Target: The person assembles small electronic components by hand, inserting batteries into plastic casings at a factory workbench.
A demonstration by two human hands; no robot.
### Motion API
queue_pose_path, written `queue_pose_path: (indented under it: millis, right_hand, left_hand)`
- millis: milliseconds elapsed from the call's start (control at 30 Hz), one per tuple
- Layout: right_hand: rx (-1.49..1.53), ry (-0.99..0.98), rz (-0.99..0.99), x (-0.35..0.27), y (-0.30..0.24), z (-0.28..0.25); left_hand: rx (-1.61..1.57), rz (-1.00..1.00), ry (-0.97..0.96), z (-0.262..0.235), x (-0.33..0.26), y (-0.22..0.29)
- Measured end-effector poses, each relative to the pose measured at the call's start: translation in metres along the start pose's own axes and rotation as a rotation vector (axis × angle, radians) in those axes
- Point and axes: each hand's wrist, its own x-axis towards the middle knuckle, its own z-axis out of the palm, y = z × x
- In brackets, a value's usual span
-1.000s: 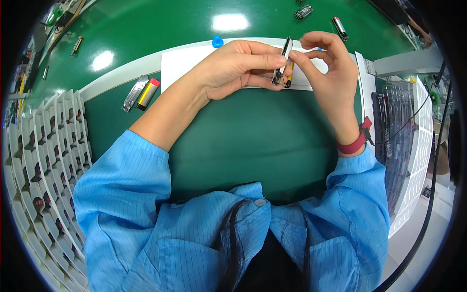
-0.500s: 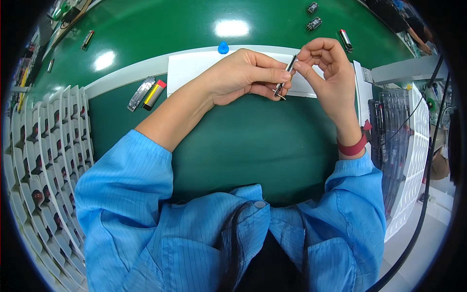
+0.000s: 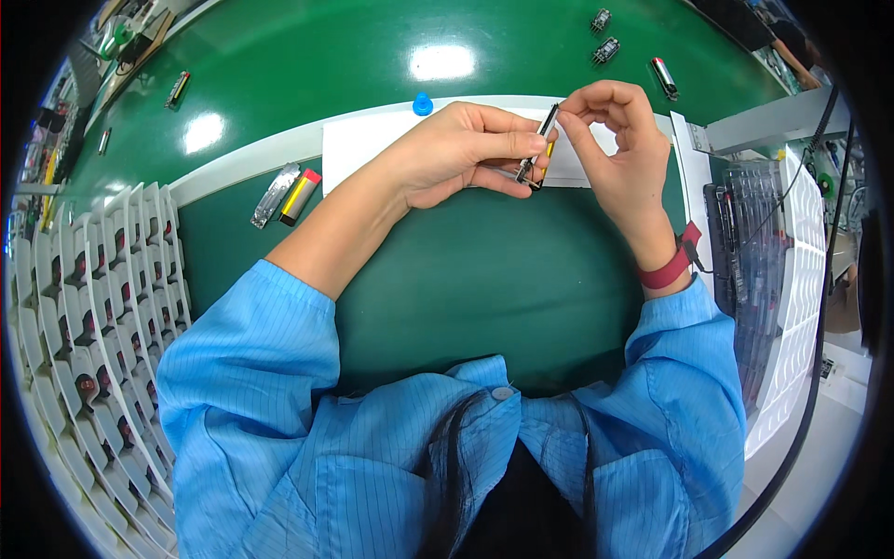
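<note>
My left hand (image 3: 461, 154) holds a slim black-and-white electronic part (image 3: 548, 129) between thumb and fingers, tilted with its upper end to the right. A yellow strip (image 3: 547, 160) shows behind it, and small dark pieces or wires sit at its lower end. My right hand (image 3: 626, 144) has thumb and forefinger pinched together at the part's upper end; whatever lies between those fingertips is hidden. Left of my left hand, a cylindrical cell with a yellow-silver wrap and red end (image 3: 301, 196) lies beside a silvery piece (image 3: 276, 196) on the green mat (image 3: 466, 289).
White paper (image 3: 349, 154) lies under my hands, with a blue cap (image 3: 423, 104) behind it. Beyond the pale ledge are small metallic parts (image 3: 605, 50) and another cell (image 3: 664, 78). Stacked trays (image 3: 102, 317) flank my left, clear trays (image 3: 759, 252) my right. A corded red strap (image 3: 669, 270) circles my right wrist.
The whole view has shifted slightly. A yellow strip now shows behind the held part. My right fingertips remain at its upper end, the other right fingers a little more curled.
</note>
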Motion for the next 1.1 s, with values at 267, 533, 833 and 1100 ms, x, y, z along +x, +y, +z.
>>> queue_pose_path:
  millis: [267,533,833,1100]
  right_hand:
    - [0.009,-0.215,-0.113,0.002,-0.014,-0.004]
    - [-0.095,0.048,-0.066,0.005,0.001,-0.001]
    - [-0.277,-0.034,-0.139,0.007,0.001,0.005]
    - [0.161,-0.123,0.193,0.012,0.011,-0.026]
  left_hand:
    - [-0.044,0.053,-0.031,-0.005,0.0,0.001]
    - [-0.066,0.06,-0.062,-0.003,-0.001,0.001]
    - [-0.037,0.047,-0.065,0.0,0.0,-0.001]
    - [-0.207,0.109,-0.057,-0.011,0.001,0.004]
